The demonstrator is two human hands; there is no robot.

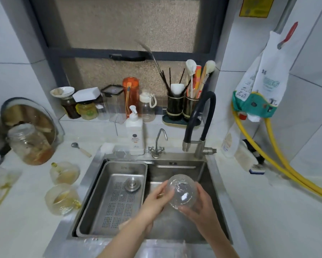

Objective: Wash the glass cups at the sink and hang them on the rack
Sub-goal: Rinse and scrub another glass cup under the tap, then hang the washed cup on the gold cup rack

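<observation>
Over the right half of the steel sink (176, 162) I hold a clear textured glass cup (181, 190), its mouth turned toward me. My right hand (197, 207) cups it from below and the right, fingers curled around its wall. My left hand (156, 198) grips its left side, thumb on the rim. Two more glass cups with gold handles, one nearer (62, 199) and one farther (64, 172), lie on the counter left of the sink. No rack is visible.
A perforated steel drain tray (117, 200) with a plug fills the sink's left half. Behind stand a soap pump bottle (135, 135), a small tap (159, 144) and a black hose faucet (201, 123). A large dirty jar (29, 144) lies at left; yellow hoses (279, 164) run at right.
</observation>
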